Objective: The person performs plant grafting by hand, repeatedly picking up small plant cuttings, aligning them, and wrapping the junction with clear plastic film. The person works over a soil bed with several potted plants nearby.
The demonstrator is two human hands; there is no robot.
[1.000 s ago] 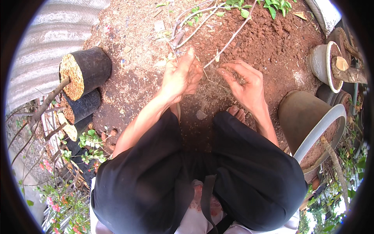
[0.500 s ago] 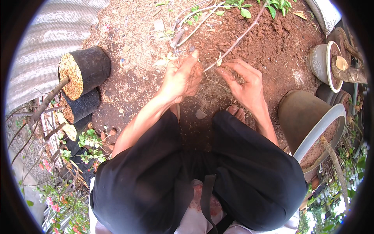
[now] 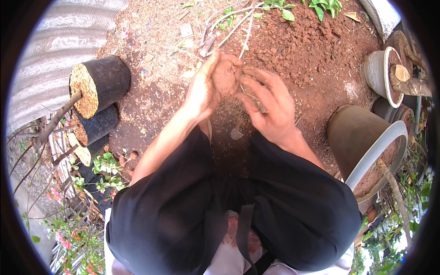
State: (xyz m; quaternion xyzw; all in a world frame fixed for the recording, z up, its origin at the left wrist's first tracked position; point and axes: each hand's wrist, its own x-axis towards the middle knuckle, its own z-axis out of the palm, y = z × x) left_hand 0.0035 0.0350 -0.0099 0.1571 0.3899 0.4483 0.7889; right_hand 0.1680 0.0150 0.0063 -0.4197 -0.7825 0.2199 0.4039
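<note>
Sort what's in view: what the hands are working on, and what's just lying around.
In hand:
left hand, cupping a soil clump
right hand
thin stem

Lying about:
black grow bags
brown pot
grey pot

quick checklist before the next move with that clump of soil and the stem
1. Left hand cupped around the soil clump: ok.
2. Right hand close beside the clump, fingers curled toward it: ok; whether they press on it, cannot tell.
3. Thin stem runs up from the clump, unbroken where it shows: ok.
4. Roots inside the clump intact: cannot tell, the soil hides them.
5. Red soil on the ground just ahead of the hands: ok.
6. Brown pot lying tilted on the right, apart from both hands: ok.
</note>
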